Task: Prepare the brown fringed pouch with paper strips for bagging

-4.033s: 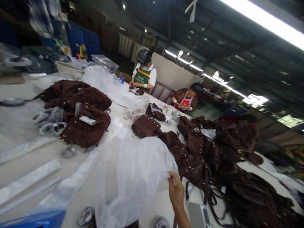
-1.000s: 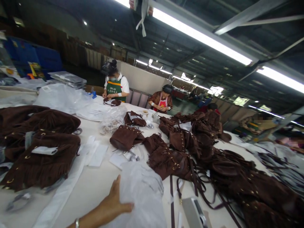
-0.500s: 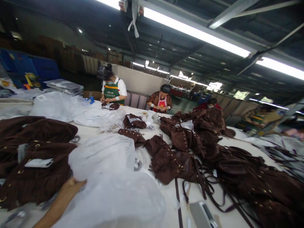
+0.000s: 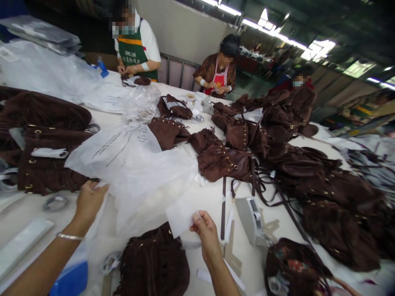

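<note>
My left hand grips the left edge of a large translucent white plastic bag spread over the white table. At the bag's lower right corner my right hand pinches it. A brown fringed suede bag lies just below the plastic, between my arms. More brown fringed bags are heaped at the left and in a long pile at the right.
Three people work at the table's far side. A grey tape dispenser sits right of my right hand. White strips and a blue object lie at the lower left. Clear plastic bags pile at the back left.
The view has tipped down toward the table. My left hand shifted to the plastic bag's left edge, my right hand came in and took its lower corner, and the bag now lies spread out.
</note>
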Demonstrator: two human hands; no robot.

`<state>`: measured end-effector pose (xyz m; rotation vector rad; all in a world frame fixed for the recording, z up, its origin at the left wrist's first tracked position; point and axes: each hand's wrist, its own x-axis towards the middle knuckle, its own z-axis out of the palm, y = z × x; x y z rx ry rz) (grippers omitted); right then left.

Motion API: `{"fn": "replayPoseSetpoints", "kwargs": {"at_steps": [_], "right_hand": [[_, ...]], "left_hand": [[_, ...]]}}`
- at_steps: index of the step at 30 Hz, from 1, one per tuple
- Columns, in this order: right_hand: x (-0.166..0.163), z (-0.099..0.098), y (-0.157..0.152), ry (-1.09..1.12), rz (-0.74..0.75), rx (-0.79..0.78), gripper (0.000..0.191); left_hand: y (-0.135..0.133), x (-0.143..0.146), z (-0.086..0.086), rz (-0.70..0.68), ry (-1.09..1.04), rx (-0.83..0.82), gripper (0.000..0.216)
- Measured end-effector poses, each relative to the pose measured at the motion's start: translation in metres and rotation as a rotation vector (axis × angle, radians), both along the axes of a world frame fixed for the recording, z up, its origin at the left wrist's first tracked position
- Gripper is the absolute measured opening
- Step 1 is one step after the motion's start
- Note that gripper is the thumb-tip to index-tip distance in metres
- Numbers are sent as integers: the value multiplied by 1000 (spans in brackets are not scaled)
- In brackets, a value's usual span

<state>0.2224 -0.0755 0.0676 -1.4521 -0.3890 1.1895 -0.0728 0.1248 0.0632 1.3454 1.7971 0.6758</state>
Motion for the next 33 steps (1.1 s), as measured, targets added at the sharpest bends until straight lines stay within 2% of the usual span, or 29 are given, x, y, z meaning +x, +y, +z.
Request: {"fn": "replayPoseSetpoints", "kwargs": {"at_steps": [2, 3, 5, 6, 7, 9, 11, 12, 14, 15, 17, 20, 21, 22, 24, 26, 28, 30, 33], "right_hand": [[-5, -2, 4, 43, 101, 28, 26], [-9, -4, 7, 55, 151, 34, 25], [-18, -7, 13, 53, 215, 20, 25], [-22, -8, 14, 35, 224, 4, 25], [-26, -9, 13, 6, 223, -13, 26], [-28, -8, 3, -75, 216, -40, 25], [-26, -4, -15, -145, 218, -50, 25], [-23, -1, -27, -157, 232, -49, 25], [-20, 3, -53, -121, 310, -42, 25], [-19, 4, -66, -79, 374, -43, 25], [-21, 2, -90, 4, 510, -40, 23], [-33, -12, -114, 83, 581, -33, 22], [-37, -20, -117, 106, 569, -44, 24], [-41, -27, -119, 132, 550, -65, 25], [-47, -41, -117, 141, 504, -118, 27], [-45, -51, -111, 42, 452, -128, 24], [-37, -54, -104, -129, 384, -99, 19], [-26, -51, -99, -257, 286, -64, 20], [-17, -46, -99, -270, 119, -52, 31]], "left_hand": [[-44, 9, 4, 41, 89, 141, 68], [-65, 17, 3, -25, 121, 224, 69], [-95, 37, -10, -481, 258, 368, 65], [-101, 47, -21, -663, 326, 359, 58], [-101, 56, -33, -772, 384, 300, 52], [-83, 66, -58, -830, 433, 165, 50], [-57, 68, -73, -821, 431, 137, 52], [-46, 67, -74, -819, 422, 139, 51], [-39, 59, -66, -816, 411, 156, 46], [-45, 55, -57, -806, 409, 173, 42], [-75, 46, -35, -759, 424, 217, 36], [-146, 35, -14, -618, 460, 214, 41], [-170, 32, -13, -533, 425, 132, 42], [-191, 31, -15, -504, 346, 0, 44], [-223, 34, -26, -429, 159, -233, 47], [-241, 43, -38, -366, -61, -372, 45], [-250, 51, -42, -335, -230, -406, 43], [-256, 54, -36, -272, -369, -469, 43], [-264, 47, -17, -87, -647, -664, 48]]}}
